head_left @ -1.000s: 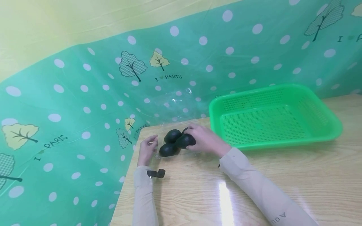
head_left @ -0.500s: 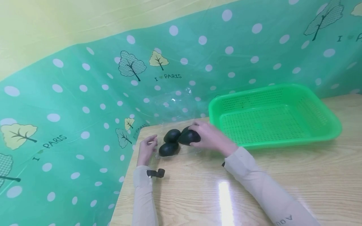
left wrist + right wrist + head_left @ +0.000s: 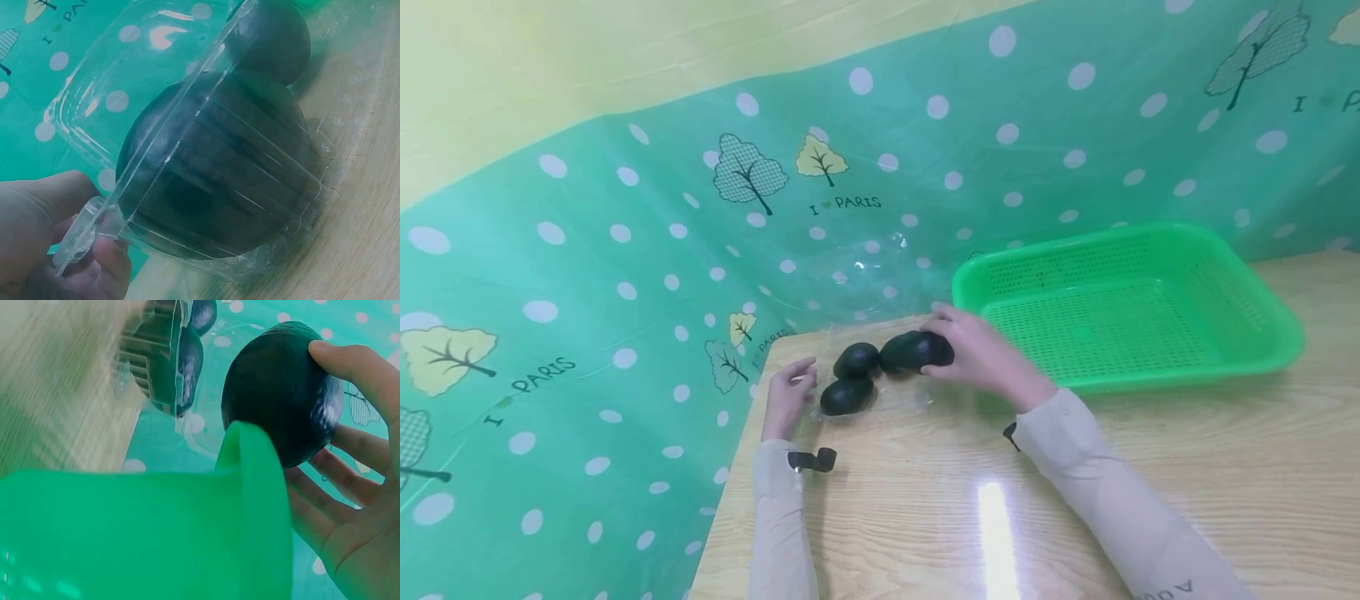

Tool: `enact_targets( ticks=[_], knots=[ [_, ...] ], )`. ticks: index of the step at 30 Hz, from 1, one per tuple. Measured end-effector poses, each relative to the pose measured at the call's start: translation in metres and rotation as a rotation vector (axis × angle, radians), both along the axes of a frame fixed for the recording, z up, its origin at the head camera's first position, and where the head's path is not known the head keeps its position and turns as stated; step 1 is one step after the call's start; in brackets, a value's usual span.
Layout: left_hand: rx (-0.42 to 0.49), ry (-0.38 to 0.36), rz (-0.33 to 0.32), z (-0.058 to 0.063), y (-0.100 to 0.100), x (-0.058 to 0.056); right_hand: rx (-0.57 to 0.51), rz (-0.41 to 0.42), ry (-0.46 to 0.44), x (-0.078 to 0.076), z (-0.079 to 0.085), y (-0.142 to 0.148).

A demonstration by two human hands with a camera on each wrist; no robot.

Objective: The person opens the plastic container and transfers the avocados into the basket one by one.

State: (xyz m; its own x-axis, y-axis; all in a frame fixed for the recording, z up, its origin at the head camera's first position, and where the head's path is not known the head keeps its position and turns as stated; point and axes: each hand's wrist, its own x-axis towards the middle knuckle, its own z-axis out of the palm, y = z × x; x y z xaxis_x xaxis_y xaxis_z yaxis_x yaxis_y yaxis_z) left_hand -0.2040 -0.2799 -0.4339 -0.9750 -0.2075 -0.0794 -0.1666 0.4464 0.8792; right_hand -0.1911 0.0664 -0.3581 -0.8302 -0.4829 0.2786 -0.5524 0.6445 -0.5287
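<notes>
My right hand [image 3: 981,354] grips a dark avocado [image 3: 281,394] between thumb and fingers, just left of the green basket [image 3: 144,537], whose rim covers a little of it in the right wrist view. Lower left, my left hand [image 3: 788,398] pinches the edge tab of a clear plastic clamshell container [image 3: 81,234]. Inside the container lie more dark avocados, one at the back [image 3: 856,361] and one in front [image 3: 847,397]. Another avocado, partly overlapped by the held one, shows at the container's right. The clear lid [image 3: 861,271] stands raised behind them.
The perforated green basket [image 3: 1150,379] stands on the wooden table [image 3: 917,500] to the right of the container. A green dotted cloth [image 3: 647,225] hangs behind the table and down its left side. A black wrist strap mount [image 3: 812,460] is on the left sleeve.
My right hand has lifted an avocado from the container and carried it right, toward the basket's left end. The left hand stays at the container's edge.
</notes>
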Motion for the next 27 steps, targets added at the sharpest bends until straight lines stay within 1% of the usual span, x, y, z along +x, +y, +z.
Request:
enact_targets(
  ticks=[6, 13, 17, 22, 27],
  knots=[
    [-0.004, -0.001, -0.003, -0.002, -0.001, -0.002, -0.022, -0.012, 0.024, 0.0, 0.001, 0.008],
    [-0.007, -0.001, -0.002, -0.002, -0.001, -0.001, -0.051, -0.025, 0.013, 0.001, 0.002, 0.015],
    [-0.014, 0.005, -0.001, -0.002, -0.001, -0.001, -0.07, -0.026, 0.032, 0.0, 0.002, 0.02],
    [0.001, 0.01, -0.008, -0.003, -0.001, -0.001, -0.091, -0.033, 0.049, -0.002, 0.001, 0.026],
    [0.002, 0.005, -0.007, -0.003, -0.001, -0.001, -0.097, -0.043, 0.046, -0.002, 0.003, 0.031]
  ],
)
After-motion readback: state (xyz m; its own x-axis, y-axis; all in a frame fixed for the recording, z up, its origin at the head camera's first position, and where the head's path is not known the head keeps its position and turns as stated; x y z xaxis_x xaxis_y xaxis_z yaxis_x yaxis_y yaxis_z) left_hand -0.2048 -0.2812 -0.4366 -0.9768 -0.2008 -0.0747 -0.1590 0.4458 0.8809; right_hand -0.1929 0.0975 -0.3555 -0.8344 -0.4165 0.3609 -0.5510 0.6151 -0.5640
